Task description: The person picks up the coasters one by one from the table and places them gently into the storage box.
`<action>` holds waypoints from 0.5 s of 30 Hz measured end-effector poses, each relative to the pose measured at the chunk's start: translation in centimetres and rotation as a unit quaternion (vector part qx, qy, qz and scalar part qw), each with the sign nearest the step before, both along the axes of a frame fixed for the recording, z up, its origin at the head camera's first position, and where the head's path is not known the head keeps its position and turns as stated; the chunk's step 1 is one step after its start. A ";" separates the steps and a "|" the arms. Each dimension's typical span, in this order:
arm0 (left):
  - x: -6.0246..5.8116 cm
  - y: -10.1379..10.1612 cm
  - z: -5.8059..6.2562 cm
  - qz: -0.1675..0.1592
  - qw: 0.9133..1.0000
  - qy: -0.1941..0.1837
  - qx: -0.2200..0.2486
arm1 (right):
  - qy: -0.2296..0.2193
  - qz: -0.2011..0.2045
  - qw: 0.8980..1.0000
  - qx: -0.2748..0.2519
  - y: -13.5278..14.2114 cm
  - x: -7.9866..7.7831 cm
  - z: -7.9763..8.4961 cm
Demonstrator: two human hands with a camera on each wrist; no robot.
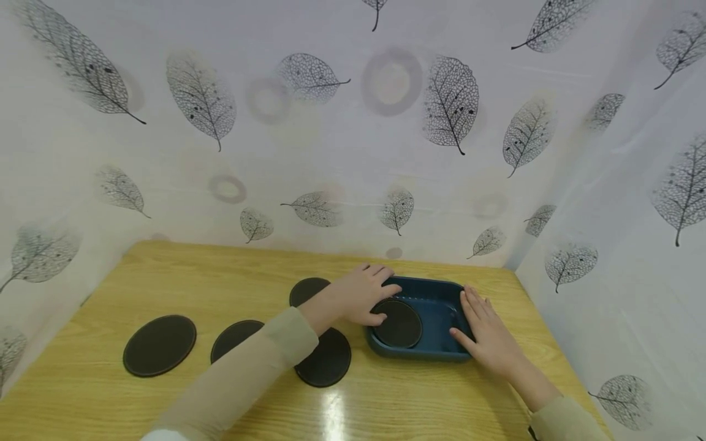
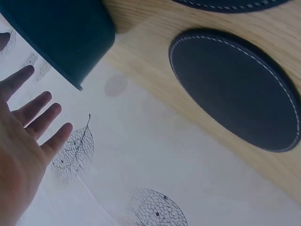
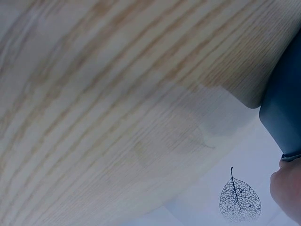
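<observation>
A dark blue rectangular dish [image 1: 438,318] sits on the right part of the table, one round black coaster [image 1: 399,326] lying in its left end. Over that left end is my left hand [image 1: 361,294], fingers spread and relaxed, its thumb overlapping the coaster in the head view. The left wrist view shows the same hand's fingers [image 2: 40,110] apart beside the dish, gripping nothing. My right hand [image 1: 488,334] rests against the dish's right rim with straight fingers, the thumb reaching over the inside. Only a bit of that hand [image 3: 287,188] shows in the right wrist view.
Several more black coasters lie on the wooden table [image 1: 209,275] left of the dish: one far left [image 1: 160,346], others partly hidden by my left sleeve [image 1: 237,373]. Their edges carry pale stitching in the left wrist view. A leaf-print curtain [image 1: 342,141] hangs behind and to the right.
</observation>
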State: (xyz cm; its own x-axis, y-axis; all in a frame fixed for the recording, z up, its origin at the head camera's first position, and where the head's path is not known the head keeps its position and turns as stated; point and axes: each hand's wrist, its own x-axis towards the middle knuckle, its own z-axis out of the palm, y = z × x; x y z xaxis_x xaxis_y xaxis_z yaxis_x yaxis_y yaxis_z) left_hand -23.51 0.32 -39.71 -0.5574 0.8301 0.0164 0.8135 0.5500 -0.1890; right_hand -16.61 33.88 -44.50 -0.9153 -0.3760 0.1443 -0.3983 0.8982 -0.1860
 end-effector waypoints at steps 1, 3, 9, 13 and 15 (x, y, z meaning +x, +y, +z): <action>-0.1 -0.2 0.0 0.001 1.000 -0.004 0.004 | 0.000 0.000 1.000 -0.001 0.0 0.0 0.0; -0.2 -0.8 0.0 0.007 1.000 -0.014 0.009 | 0.000 0.000 1.000 -0.001 0.0 0.0 0.0; -0.5 -2.6 -0.1 0.028 0.999 -0.020 0.026 | -0.003 -0.002 1.000 -0.006 -0.1 0.1 0.1; -0.7 -3.9 -0.4 0.043 0.997 -0.023 0.052 | -0.004 -0.001 1.000 -0.010 -0.2 0.2 0.2; -0.8 -4.5 -0.6 0.054 0.996 -0.034 0.068 | -0.003 0.000 1.000 -0.008 -0.2 0.3 0.2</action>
State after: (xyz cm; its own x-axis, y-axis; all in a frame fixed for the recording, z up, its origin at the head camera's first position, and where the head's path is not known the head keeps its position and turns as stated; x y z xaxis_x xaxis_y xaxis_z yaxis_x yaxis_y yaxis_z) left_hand -24.31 -4.19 -40.33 -0.6466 0.7583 0.0835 0.7568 0.6513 -0.0543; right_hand -16.34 33.68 -44.26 -0.9162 -0.3737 0.1449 -0.3972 0.8952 -0.2022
